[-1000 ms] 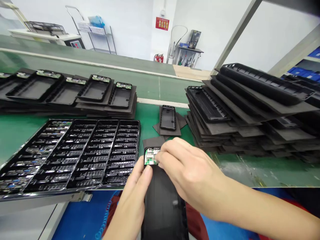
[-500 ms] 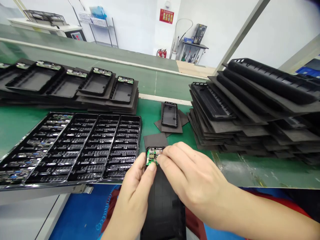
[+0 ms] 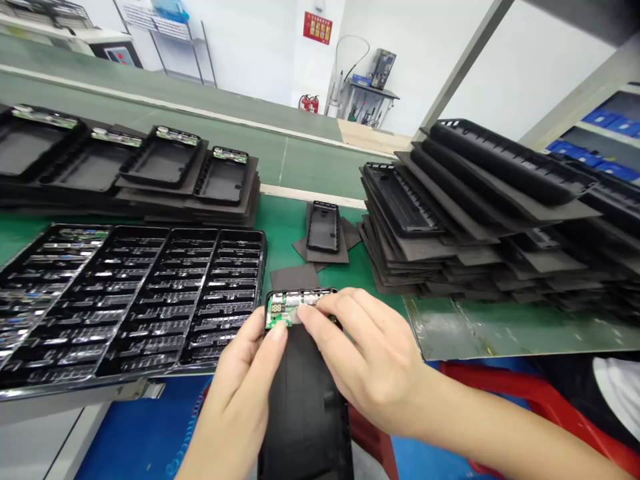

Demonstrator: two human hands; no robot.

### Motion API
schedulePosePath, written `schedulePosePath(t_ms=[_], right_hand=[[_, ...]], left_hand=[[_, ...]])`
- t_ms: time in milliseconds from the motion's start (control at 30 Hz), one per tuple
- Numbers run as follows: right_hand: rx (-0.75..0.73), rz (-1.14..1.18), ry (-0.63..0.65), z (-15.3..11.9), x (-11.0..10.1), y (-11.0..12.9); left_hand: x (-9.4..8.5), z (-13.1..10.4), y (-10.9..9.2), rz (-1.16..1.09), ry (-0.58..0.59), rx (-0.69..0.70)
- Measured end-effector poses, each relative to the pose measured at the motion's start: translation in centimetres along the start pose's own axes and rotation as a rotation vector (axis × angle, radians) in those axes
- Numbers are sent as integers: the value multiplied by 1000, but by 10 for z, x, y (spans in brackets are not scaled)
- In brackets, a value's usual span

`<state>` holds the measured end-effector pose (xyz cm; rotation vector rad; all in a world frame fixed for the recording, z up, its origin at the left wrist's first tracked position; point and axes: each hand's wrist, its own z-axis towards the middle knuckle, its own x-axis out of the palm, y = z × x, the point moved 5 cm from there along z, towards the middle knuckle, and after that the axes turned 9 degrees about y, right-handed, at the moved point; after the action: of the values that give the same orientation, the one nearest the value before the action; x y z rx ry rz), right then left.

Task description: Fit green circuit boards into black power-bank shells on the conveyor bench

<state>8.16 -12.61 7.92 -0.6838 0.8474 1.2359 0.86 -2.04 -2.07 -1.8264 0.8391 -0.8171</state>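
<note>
At the near edge of a green workbench (image 3: 285, 220), a person's left hand (image 3: 245, 373) grips a black case (image 3: 305, 400) by its left side, thumb at the near edge of a circuit board (image 3: 277, 310), apparently to steady both. The right hand (image 3: 370, 353) is narrow, fingers gathered over the board's right part, seemingly pressing or guiding it at the case's far end (whether anything is pinched there cannot be told). The case runs lengthwise toward the body, open side up, likely for easy reach.

To the left lies one slotted tray (image 3: 226, 283) of four columns, boards in the leftmost, presumably kept apart by the ridges. Just beyond the held case are one dark sheet (image 3: 295, 277) and, farther, one small case (image 3: 324, 230) on overlapping sheets. Four board-fitted cases (image 3: 225, 177) show at far left. Cases on the right-hand pile (image 3: 510, 160), layered with sheets probably against scratches, overlap too much to count. Two fire extinguishers (image 3: 309, 103) stand farthest back.
</note>
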Motion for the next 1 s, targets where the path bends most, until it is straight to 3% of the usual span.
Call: schedulePosePath(t_ms=[200, 333, 467, 567, 833, 1000], right_hand=[[2, 58, 16, 0, -3, 1], [-63, 6, 16, 3, -6, 5], [-231, -81, -99, 1, -4, 14], [-280, -111, -155, -2, -3, 15], [-280, -92, -167, -1, -3, 11], [-284, -107, -188, -1, -1, 13]], left_hand=[[18, 1, -17, 172, 235, 120], [20, 2, -23, 202, 246, 164], [19, 1, -23, 168, 220, 149], [18, -1, -22, 157, 208, 127], [17, -6, -23, 53, 239, 110], [18, -4, -26, 126, 222, 128]])
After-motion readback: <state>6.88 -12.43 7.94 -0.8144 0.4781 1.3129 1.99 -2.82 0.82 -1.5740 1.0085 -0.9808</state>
